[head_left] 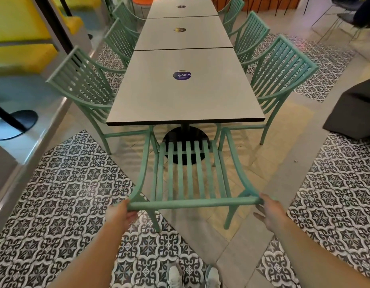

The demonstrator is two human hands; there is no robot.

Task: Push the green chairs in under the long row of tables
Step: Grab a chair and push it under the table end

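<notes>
A green slatted chair point(188, 175) stands at the near end of the long row of grey tables point(184, 96), its seat partly under the tabletop edge. My left hand point(119, 215) grips the left end of its top rail. My right hand point(270, 210) holds the right end of the same rail, fingers partly spread beneath it. More green chairs line both sides: one at the near left point(82, 84), one at the near right point(279, 69), others farther back on each side, all tucked against the tables.
A black round table base point(186, 138) sits under the near table behind the chair. A raised platform with a black pedestal base point(15, 123) runs along the left. A dark block point(354, 113) stands at the right. My shoes point(192, 277) are on patterned tiles.
</notes>
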